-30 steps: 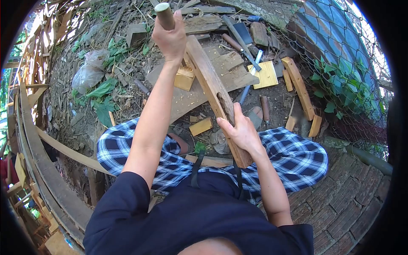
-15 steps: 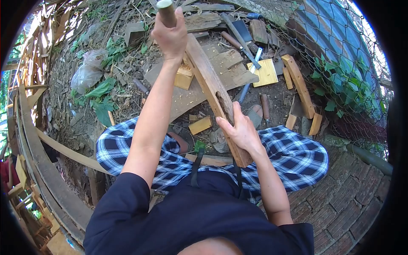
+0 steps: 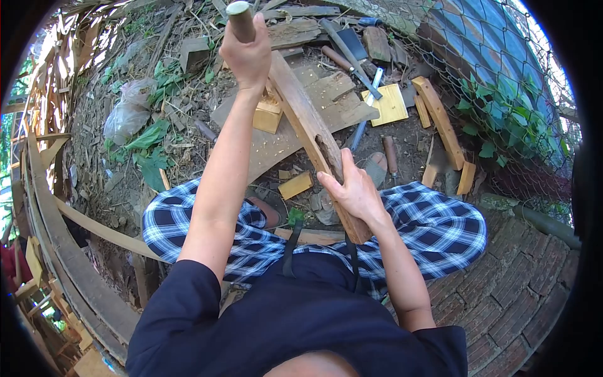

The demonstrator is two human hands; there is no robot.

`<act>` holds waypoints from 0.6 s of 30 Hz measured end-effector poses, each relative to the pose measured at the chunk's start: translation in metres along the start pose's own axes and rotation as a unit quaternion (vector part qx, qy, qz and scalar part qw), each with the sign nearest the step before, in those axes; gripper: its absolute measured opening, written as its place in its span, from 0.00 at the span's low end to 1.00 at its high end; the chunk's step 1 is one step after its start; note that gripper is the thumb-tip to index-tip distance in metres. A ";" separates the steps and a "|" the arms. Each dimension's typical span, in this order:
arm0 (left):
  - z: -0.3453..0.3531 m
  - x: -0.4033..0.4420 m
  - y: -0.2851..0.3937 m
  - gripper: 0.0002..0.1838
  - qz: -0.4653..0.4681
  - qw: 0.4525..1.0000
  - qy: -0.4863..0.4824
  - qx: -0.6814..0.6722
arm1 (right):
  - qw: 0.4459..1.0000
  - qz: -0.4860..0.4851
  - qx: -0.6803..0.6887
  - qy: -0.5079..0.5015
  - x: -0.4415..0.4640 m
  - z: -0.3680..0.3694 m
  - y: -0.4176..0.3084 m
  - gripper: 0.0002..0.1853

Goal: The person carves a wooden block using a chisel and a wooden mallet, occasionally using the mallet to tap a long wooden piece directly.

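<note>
My left hand [image 3: 245, 60] is wrapped round a thick round wooden handle [image 3: 242, 20] whose pale cut end faces up; the tool's lower part is hidden behind the hand. A long wooden beam [image 3: 301, 113] slants from below that hand toward my lap. Its upper face has a dark, rough hollow [image 3: 326, 147] partway along. My right hand [image 3: 357, 191] grips the beam near its close end, just below the hollow, thumb on the near side. Beneath the far part of the beam sits a yellowish wooden block [image 3: 267, 116], on a flat board [image 3: 326, 91] with chips.
A hammer-like tool [image 3: 352, 53], a square yellow wood piece [image 3: 391, 105] and a wooden-handled tool [image 3: 390, 154] lie ahead to the right. A notched timber [image 3: 438, 119] stands near the chain-link fence [image 3: 502, 56]. A plastic bag [image 3: 129, 113] lies left. A small offcut [image 3: 295, 185] is between my legs.
The view has shifted slightly. Both hands keep their grips, and the beam stays in nearly the same place.
</note>
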State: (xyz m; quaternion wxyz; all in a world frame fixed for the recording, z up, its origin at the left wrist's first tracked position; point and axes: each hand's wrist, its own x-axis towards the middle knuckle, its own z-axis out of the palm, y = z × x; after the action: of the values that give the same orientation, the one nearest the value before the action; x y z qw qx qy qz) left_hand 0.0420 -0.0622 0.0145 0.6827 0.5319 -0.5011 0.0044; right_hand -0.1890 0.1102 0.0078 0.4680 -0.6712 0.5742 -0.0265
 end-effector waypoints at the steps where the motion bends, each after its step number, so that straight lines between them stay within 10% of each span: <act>1: -0.001 0.001 -0.001 0.13 0.004 1.000 -0.001 0.006 | 1.000 -0.001 -0.005 0.001 0.000 0.000 0.000 0.33; 18: -0.006 -0.010 0.008 0.11 -0.006 1.000 0.000 0.014 | 0.978 -0.069 0.196 0.026 -0.001 -0.021 0.003 0.35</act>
State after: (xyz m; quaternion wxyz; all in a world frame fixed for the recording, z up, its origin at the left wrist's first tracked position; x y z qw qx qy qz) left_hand 0.0368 -0.0494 0.0138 0.6751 0.5446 -0.4976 0.0076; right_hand -0.2032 0.0984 0.0183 0.5723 -0.6035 0.5224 -0.1880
